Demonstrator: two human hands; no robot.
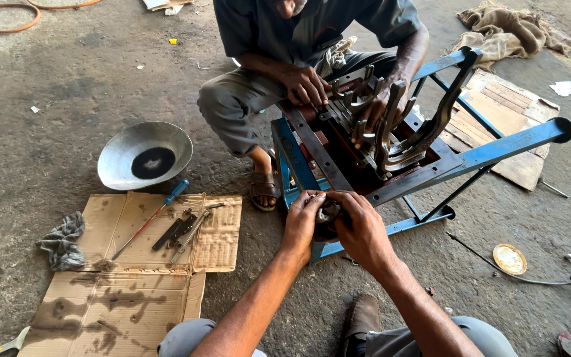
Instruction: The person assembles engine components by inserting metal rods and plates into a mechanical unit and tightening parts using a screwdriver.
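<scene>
left hand + right hand | both hands clasped round dark metal part | between palms, at blue stand edge

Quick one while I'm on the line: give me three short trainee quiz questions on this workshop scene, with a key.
1. True or false: both of the wearer's hands grip the small dark part at the near edge of the blue stand.
2. What lies on the cardboard: A) screwdriver and flat tools, B) a hammer?
3. Where does the metal bowl sit?

Key:
1. True: left hand and right hand close on the dark part at the blue stand.
2. A, the screwdriver on cardboard.
3. Metal bowl sits on the floor, beyond the cardboard.
</scene>
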